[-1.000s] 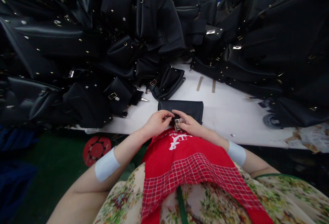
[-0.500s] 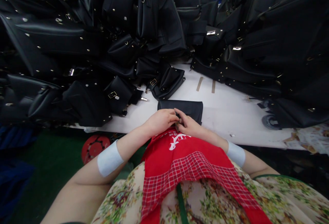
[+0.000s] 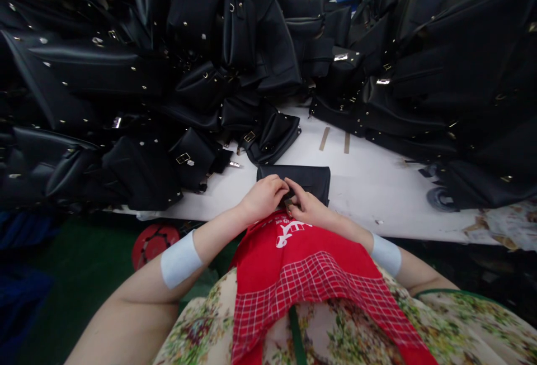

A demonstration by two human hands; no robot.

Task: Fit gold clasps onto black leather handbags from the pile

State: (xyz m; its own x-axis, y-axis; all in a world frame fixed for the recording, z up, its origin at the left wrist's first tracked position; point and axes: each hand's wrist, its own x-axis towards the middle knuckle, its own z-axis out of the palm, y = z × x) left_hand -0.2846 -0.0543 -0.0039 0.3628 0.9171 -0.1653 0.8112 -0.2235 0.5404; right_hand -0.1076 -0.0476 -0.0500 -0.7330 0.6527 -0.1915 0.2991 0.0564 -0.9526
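A flat black leather bag (image 3: 312,178) lies at the near edge of the white table, in front of my body. Over its front side my left hand (image 3: 265,194) is closed in a pinch; what its fingertips hold is hidden. Close beside it, my right hand (image 3: 310,207) has thumb and fingers closed around a small metal fitting (image 3: 288,202), dull gold and too small to make out fully. The fingertips of both hands almost meet, just above the red apron (image 3: 302,236).
Black bags with gold buckles and studs are heaped across the back and both sides of the white table (image 3: 356,180). Two brown strips (image 3: 324,138) lie on it. A dark tape roll (image 3: 442,199) sits at the right; a red round object (image 3: 155,246) is below, left.
My left fingertips have drawn slightly left, away from the right hand, and the metal fitting in my right fingers shows more. The bag stays in place.
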